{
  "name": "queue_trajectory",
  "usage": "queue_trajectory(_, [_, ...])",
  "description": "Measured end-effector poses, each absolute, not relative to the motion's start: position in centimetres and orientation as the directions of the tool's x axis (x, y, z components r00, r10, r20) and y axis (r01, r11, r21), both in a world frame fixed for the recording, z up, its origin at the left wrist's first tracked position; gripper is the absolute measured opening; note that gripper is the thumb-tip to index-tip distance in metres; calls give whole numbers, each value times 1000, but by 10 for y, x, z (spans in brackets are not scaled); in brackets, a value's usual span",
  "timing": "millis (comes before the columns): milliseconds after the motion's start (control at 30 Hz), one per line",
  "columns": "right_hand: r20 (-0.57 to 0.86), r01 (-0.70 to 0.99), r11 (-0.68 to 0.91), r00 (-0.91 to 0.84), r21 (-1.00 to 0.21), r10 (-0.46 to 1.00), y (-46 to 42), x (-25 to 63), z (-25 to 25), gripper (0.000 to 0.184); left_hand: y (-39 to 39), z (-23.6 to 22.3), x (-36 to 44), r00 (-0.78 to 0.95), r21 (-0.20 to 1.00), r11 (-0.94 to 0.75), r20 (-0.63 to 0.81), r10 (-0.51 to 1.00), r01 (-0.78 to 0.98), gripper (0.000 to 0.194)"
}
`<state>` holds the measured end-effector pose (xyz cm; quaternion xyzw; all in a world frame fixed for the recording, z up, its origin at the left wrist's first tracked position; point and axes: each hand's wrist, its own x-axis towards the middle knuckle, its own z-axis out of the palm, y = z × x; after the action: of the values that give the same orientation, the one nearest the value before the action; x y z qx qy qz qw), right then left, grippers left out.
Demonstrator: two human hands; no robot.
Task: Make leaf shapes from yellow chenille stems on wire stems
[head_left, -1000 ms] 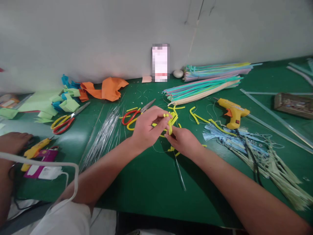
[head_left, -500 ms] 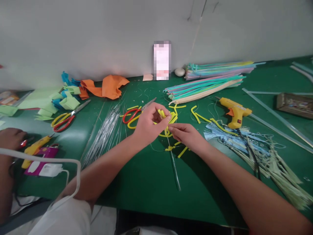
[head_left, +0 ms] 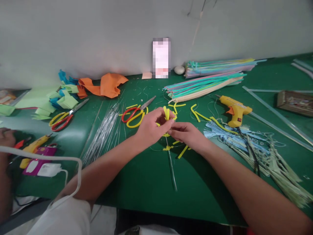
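My left hand (head_left: 156,123) pinches a bent yellow pipe cleaner (head_left: 166,113), whose loop stands up above the thumb and fingertips. Close against it from the right, my right hand (head_left: 184,131) has thumb and finger pressed together at the lower part of the same yellow piece; the exact grip is partly hidden. Below the hands a thin wire stem (head_left: 172,171) with a yellow knot (head_left: 168,148) points toward me. Short yellow pieces (head_left: 183,152) lie around and behind the hands. Just left of my left hand are scissors (head_left: 135,117) with red and yellow handles.
Silvery wires (head_left: 102,133) lie at left, beside more scissors (head_left: 69,116). A yellow glue gun (head_left: 234,109), tassels (head_left: 264,160) and pipe cleaner bundles (head_left: 207,86) are at right. A phone (head_left: 161,58) leans on the wall. Another person's hand (head_left: 7,137) is at far left.
My left hand has shifted slightly right and down, and the yellow loop in it now stands more upright. The wire stem's lower end has swung a little left. The other person's hand moved left.
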<state>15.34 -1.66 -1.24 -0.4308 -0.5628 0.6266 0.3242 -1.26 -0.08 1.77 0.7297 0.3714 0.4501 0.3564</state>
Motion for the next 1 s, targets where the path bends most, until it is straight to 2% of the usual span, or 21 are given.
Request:
queue_trajectory(133, [-183,68,-170,-383,-983,905,-16,153,-14,30,0,17,-13,322,858,-459,378,868,230,7])
queue_trajectory(233, [-209,77,-194,-351,-978,913,-17,152,-15,28,2,15,-14,301,850,-433,346,888,300,10])
queue_trajectory(400, [-208,67,-197,-312,-978,927,-17,152,-17,18,6,14,-17,402,831,-393,229,887,394,10])
queue_trajectory(500, [-205,45,-200,-268,-979,941,-16,153,-19,19,8,15,-21,455,838,-362,157,876,408,6])
queue_trajectory(600, [-200,45,-195,-252,-980,947,-17,153,-19,20,9,17,-23,468,842,-325,99,878,431,6])
queue_trajectory(767, [-179,49,-173,-250,-984,952,-18,152,-20,18,6,19,-23,430,834,-221,-22,903,506,18])
queue_trajectory(1000, [-158,65,-149,-149,-987,976,-22,154,-26,20,12,11,-35,359,825,-195,-11,933,531,14])
